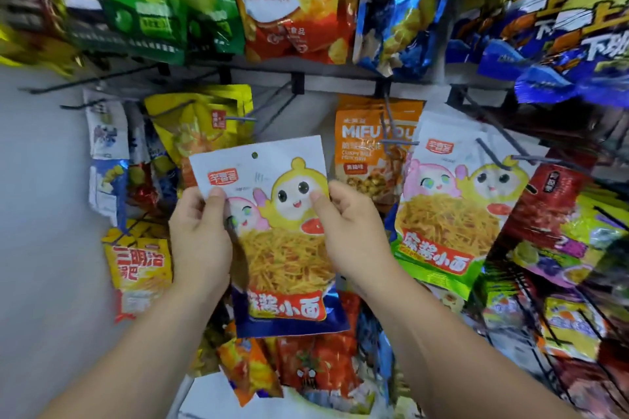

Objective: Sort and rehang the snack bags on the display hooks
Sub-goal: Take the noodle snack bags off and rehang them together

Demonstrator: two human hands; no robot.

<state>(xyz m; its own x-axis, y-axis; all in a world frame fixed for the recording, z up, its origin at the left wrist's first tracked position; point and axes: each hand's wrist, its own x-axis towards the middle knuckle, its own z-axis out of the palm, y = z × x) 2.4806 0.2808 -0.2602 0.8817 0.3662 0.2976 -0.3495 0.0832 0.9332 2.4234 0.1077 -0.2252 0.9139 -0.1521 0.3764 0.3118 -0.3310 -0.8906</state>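
A white snack bag with a blue bottom band [272, 231], printed with cartoon chicks and yellow noodles, is held upright in the middle of the view. My left hand [200, 235] pinches its left edge with the thumb on the front. My right hand [350, 231] pinches its right edge the same way. The bag's hang hole [254, 155] sits near its top edge. Behind and above the bag a bare black hook [272, 112] juts from the rail. To the right hangs a matching white bag with a green bottom band [452, 214] on its own hook.
An orange popcorn bag [367, 153] hangs right of the bare hook, and yellow bags [200, 126] hang on its left. Green, red and blue bags [292, 0] fill the row above. Loose bags [306, 367] lie piled below. More hooks with bags crowd the right side [561, 214].
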